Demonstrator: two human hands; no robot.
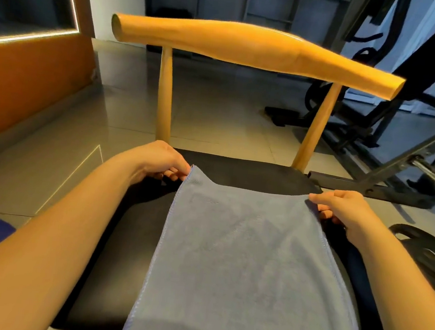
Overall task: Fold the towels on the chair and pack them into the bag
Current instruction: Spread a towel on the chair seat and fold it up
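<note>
A grey-blue towel point(246, 262) lies spread flat over the black seat of a wooden chair point(250, 47), its near edge hanging past the seat's front. My left hand point(163, 161) pinches the towel's far left corner. My right hand point(340, 207) pinches the far right corner. Both corners are lifted slightly off the seat. No bag is in view.
The chair's orange backrest bar spans the middle of the view on two posts. Black gym equipment point(390, 145) stands at the right, with a weight plate point(427, 254) on the tiled floor beside the seat. An orange wall panel point(26, 83) runs along the left.
</note>
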